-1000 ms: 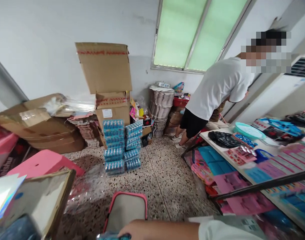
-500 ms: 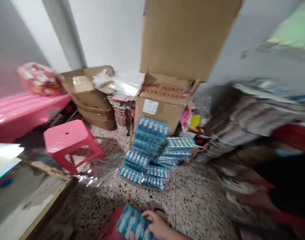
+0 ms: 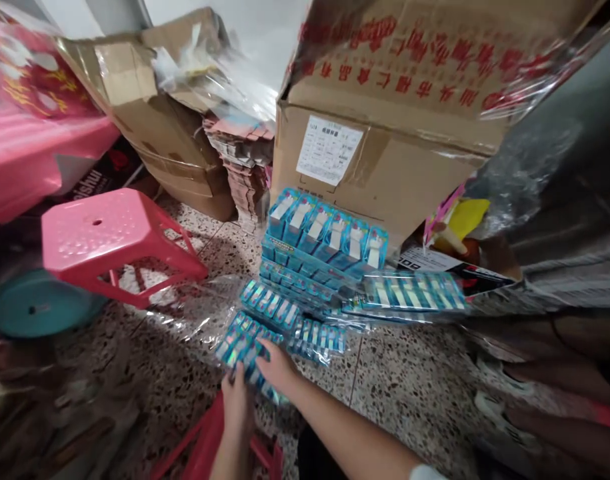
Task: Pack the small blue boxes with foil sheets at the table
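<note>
A flat pack of small blue boxes [image 3: 239, 337] is between my hands, low in front of the stacked packs. My left hand [image 3: 236, 390] grips its near edge, thumb up. My right hand [image 3: 276, 367] closes on its right side, fingers over the top; its underside is hidden. Just beyond lie similar wrapped packs [image 3: 269, 303], with another small pack [image 3: 319, 337] to the right. A taller stack of blue box packs [image 3: 329, 230] leans against a big carton [image 3: 395, 180]. More packs in clear film [image 3: 409, 291] lie to its right.
At left stands a pink stool [image 3: 97, 230] beside a teal basin [image 3: 39, 307]. A red stool [image 3: 205, 440] is below my hands. Clear plastic film [image 3: 195, 310] lies on the speckled floor. An open carton [image 3: 179, 140] stands behind; a person's legs [image 3: 545, 380] show at right.
The pack has moved forward from above the red stool towards the other packs on the floor. Both hands now reach further out with it, and the view has come closer and lower.
</note>
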Action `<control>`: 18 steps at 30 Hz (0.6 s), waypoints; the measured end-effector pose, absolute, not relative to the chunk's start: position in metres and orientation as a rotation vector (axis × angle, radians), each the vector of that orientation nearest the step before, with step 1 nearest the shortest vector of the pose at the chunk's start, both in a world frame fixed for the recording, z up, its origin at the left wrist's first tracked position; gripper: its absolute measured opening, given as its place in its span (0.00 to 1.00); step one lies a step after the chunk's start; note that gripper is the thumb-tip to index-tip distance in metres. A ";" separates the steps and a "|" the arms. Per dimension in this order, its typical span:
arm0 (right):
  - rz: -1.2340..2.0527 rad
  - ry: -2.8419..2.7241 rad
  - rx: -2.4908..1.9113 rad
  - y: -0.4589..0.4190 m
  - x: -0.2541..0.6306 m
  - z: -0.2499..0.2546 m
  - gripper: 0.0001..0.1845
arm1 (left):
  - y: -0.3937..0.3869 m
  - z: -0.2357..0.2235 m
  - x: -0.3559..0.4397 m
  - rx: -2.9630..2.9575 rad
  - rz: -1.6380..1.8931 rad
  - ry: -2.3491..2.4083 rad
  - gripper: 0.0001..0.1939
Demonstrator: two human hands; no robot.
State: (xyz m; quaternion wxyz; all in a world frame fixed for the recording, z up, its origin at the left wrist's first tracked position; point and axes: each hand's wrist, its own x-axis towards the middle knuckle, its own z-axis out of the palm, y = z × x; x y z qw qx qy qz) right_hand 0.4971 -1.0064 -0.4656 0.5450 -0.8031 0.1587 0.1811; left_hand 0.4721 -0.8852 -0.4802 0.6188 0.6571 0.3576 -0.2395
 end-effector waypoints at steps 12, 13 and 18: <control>0.600 -0.124 -2.371 -1.018 0.514 -0.494 0.40 | -0.870 -0.497 0.460 1.547 -0.634 0.645 0.31; 0.580 -0.122 -2.361 -1.023 0.508 -0.487 0.38 | -0.854 -0.484 0.434 1.585 -0.619 0.603 0.28; 0.455 -0.060 -2.223 -1.030 0.422 -0.421 0.21 | -0.741 -0.371 0.286 2.131 -0.792 0.516 0.18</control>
